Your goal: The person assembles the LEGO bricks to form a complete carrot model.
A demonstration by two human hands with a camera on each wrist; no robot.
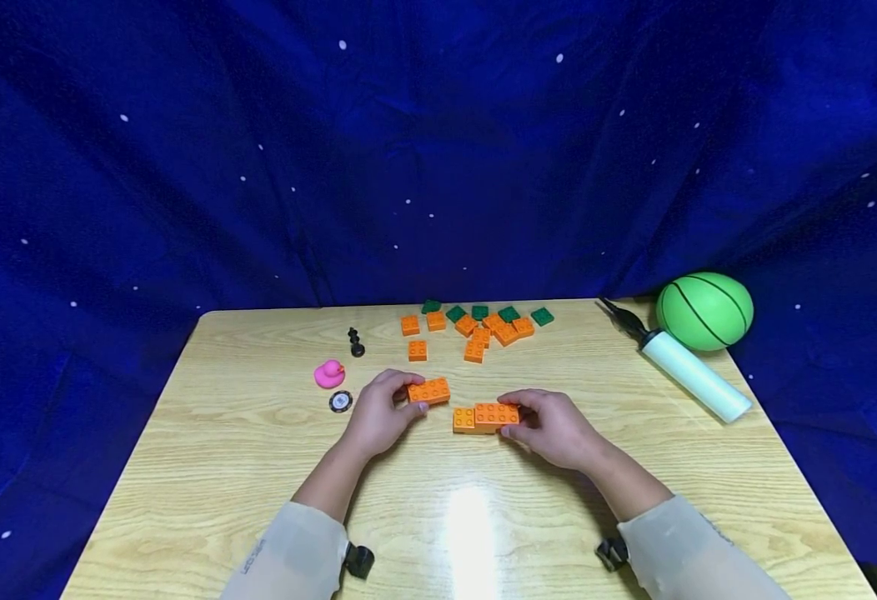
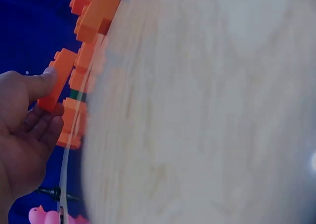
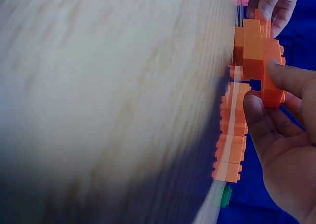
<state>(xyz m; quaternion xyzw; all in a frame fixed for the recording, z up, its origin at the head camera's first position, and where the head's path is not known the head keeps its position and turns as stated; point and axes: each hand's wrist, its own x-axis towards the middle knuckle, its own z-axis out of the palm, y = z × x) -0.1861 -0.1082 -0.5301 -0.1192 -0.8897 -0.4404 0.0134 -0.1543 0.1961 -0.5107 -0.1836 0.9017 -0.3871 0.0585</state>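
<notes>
My left hand [image 1: 383, 414] pinches an orange toy building brick [image 1: 428, 391] between thumb and fingers, studs facing up. The same brick [image 2: 60, 78] shows in the left wrist view, its ends uncovered. To its right, my right hand [image 1: 554, 429] grips the right end of a stack of joined orange bricks [image 1: 486, 418]. In the right wrist view the thumb and fingers hold the raised orange brick [image 3: 271, 68], which overhangs another orange brick [image 3: 253, 48] of the stack. A small gap separates the stack from the left hand's brick in the head view.
Loose orange bricks [image 1: 418, 351] and green bricks [image 1: 542, 317] lie toward the table's back edge. At left are a pink rubber duck [image 1: 329, 374], a black chess piece [image 1: 356, 342] and a poker chip [image 1: 341, 402]. A hand pump [image 1: 694, 375] and green ball [image 1: 704, 311] occupy the back right.
</notes>
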